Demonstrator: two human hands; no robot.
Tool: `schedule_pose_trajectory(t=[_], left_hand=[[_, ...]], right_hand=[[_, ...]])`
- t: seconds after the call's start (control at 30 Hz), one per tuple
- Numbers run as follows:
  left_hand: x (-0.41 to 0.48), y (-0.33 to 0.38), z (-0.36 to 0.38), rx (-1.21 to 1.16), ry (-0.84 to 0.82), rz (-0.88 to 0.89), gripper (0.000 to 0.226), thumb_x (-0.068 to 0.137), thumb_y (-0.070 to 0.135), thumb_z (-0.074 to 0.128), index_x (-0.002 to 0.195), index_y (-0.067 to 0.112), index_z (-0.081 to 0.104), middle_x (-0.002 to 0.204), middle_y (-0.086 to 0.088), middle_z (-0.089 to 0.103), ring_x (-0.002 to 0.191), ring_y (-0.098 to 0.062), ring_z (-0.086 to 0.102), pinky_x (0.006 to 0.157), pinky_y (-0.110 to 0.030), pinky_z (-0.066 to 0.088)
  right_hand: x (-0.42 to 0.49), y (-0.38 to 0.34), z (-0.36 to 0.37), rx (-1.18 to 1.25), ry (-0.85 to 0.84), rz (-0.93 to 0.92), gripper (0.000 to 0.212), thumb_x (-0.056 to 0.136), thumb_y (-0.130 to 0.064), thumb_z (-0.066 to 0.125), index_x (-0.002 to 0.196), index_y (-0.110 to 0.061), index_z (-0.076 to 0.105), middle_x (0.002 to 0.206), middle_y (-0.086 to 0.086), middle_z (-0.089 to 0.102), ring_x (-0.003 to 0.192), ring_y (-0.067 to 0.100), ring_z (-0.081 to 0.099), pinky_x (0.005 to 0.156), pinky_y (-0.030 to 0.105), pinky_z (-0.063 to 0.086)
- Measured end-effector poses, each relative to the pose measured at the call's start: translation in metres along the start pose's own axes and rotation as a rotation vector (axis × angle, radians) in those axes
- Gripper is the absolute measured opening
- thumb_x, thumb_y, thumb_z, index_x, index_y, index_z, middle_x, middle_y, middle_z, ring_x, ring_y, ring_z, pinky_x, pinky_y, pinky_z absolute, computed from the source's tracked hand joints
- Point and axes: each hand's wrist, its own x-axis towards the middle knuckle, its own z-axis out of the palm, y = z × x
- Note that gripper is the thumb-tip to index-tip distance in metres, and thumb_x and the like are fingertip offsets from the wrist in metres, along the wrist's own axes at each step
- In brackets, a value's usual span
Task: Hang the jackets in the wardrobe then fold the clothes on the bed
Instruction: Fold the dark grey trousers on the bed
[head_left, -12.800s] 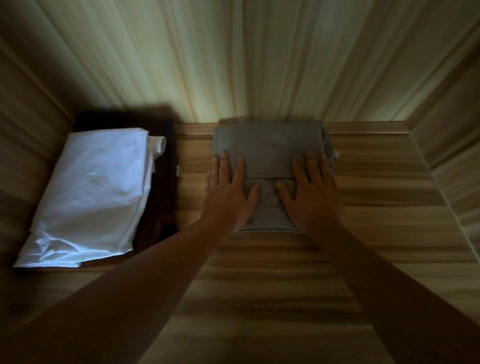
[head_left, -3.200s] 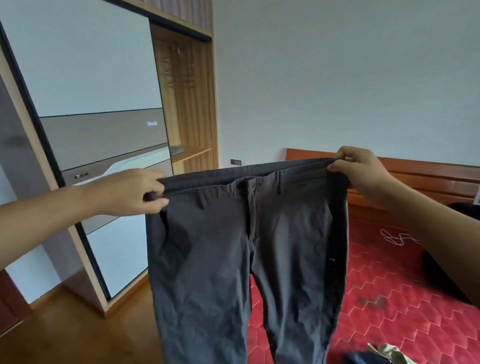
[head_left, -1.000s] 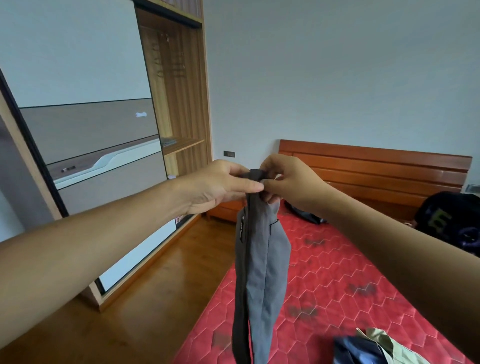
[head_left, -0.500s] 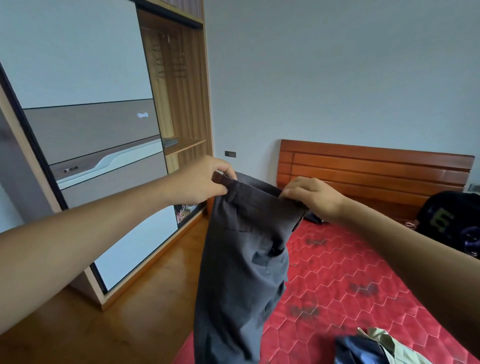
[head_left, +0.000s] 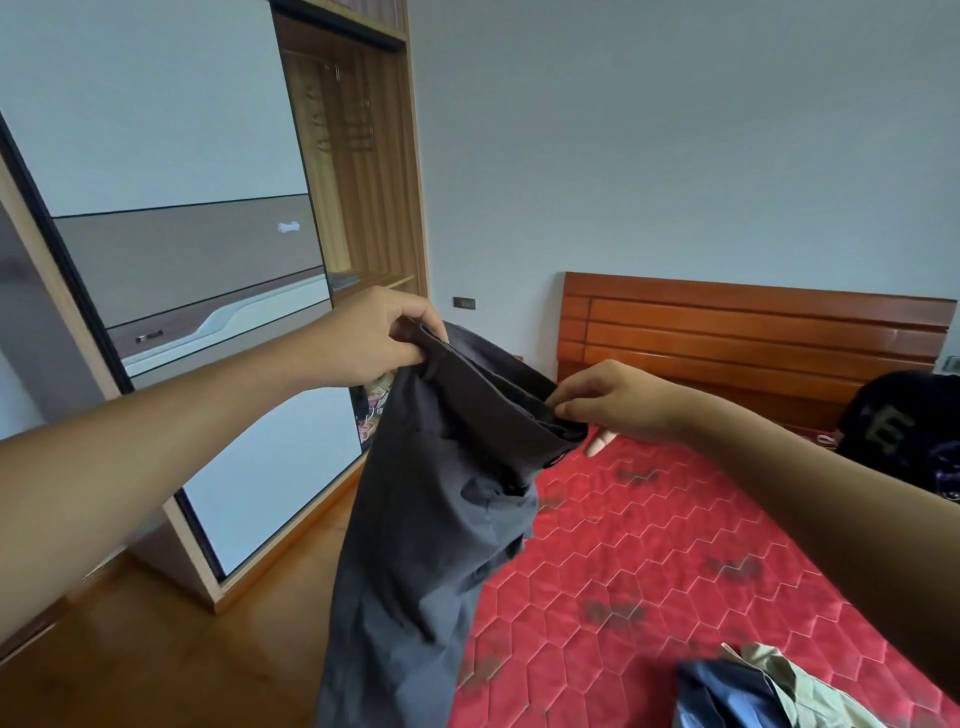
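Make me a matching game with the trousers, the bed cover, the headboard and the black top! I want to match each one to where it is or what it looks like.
Things:
1. grey trousers
2. bed cover
3. headboard
4. black top

Descriptions:
A. brown wood slats
B. lying at the far right of the bed
C. red with hexagon stitching
D. held up by the left hand and right hand

Pairs: 1-D, 2-C, 3-A, 4-B

A pair of dark grey cloth trousers (head_left: 431, 519) is held up by the waistband, folded in half, with the legs hanging down beside the red quilted bed (head_left: 649, 571).
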Motion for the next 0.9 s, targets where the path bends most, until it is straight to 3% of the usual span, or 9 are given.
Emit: schedule_pose_trajectory(t=[0.1,0.23,0.3,0.5,0.6,0.63,0.73,0.9], left_hand=[[-0.002,-0.002,-0.004,-0.016,0.016,0.001,0.030,0.087,-0.010,0.067,0.094,0.018,0.076,0.087,0.008,0.075,0.086,-0.010,0.072,0.085,-0.028,0.057],[-0.004,-0.005,-0.008,-0.013,0.033,-0.034,0.030,0.088,-0.006,0.068,0.094,0.022,0.076,0.087,0.008,0.075,0.085,-0.011,0.072,0.088,-0.034,0.059],[-0.004,-0.006,-0.009,-0.012,0.041,-0.045,0.029,0.089,-0.005,0.068,0.095,0.023,0.076,0.087,0.010,0.075,0.085,-0.010,0.072,0.089,-0.035,0.060],[-0.007,-0.009,-0.009,-0.015,0.017,-0.063,0.028,0.088,-0.004,0.070,0.096,0.023,0.077,0.089,0.008,0.075,0.089,-0.015,0.073,0.091,-0.044,0.059],[-0.008,-0.011,-0.005,-0.044,0.013,-0.068,0.030,0.087,-0.007,0.070,0.096,0.021,0.076,0.090,0.005,0.075,0.088,-0.015,0.073,0.091,-0.044,0.059],[-0.008,-0.011,-0.003,-0.062,0.012,-0.071,0.030,0.086,-0.009,0.069,0.095,0.020,0.076,0.090,0.004,0.075,0.087,-0.015,0.073,0.091,-0.042,0.058],[-0.007,-0.012,0.000,-0.126,0.024,-0.087,0.033,0.085,-0.012,0.068,0.093,0.020,0.075,0.089,0.003,0.076,0.087,-0.015,0.073,0.091,-0.039,0.057],[-0.009,-0.023,-0.004,-0.018,-0.045,-0.072,0.033,0.088,-0.002,0.071,0.098,0.030,0.068,0.096,0.011,0.073,0.090,-0.008,0.071,0.089,-0.032,0.058]], right_hand=[[0.001,-0.008,0.004,-0.055,0.066,-0.066,0.010,0.097,-0.031,0.067,0.100,-0.030,0.077,0.099,-0.007,0.074,0.081,0.020,0.076,0.074,0.040,0.064],[-0.005,-0.026,0.010,-0.188,0.027,-0.092,0.035,0.091,-0.050,0.071,0.113,-0.023,0.073,0.091,-0.010,0.070,0.067,0.007,0.072,0.065,0.026,0.062],[-0.007,-0.030,0.012,-0.185,0.024,-0.102,0.040,0.090,-0.053,0.069,0.116,-0.023,0.072,0.097,-0.010,0.071,0.070,0.004,0.072,0.068,0.026,0.062],[-0.008,-0.031,0.015,-0.266,0.007,-0.102,0.017,0.098,-0.026,0.066,0.112,-0.020,0.074,0.091,-0.017,0.070,0.073,-0.003,0.069,0.070,0.019,0.055],[-0.007,-0.033,0.016,-0.315,0.046,-0.066,0.019,0.094,-0.015,0.059,0.107,-0.018,0.072,0.085,-0.013,0.067,0.070,0.005,0.068,0.062,0.014,0.052],[-0.006,-0.031,0.018,-0.365,0.065,-0.065,0.018,0.091,-0.017,0.060,0.104,-0.018,0.072,0.085,-0.012,0.066,0.072,0.008,0.067,0.063,0.018,0.052],[-0.002,-0.022,0.029,-0.549,0.076,-0.082,0.013,0.088,-0.025,0.062,0.088,-0.013,0.066,0.089,0.004,0.062,0.082,0.025,0.062,0.075,0.046,0.055],[0.004,-0.015,0.017,-0.419,0.254,-0.038,0.020,0.093,-0.026,0.068,0.081,-0.011,0.064,0.079,0.007,0.066,0.077,0.029,0.063,0.066,0.037,0.046]])
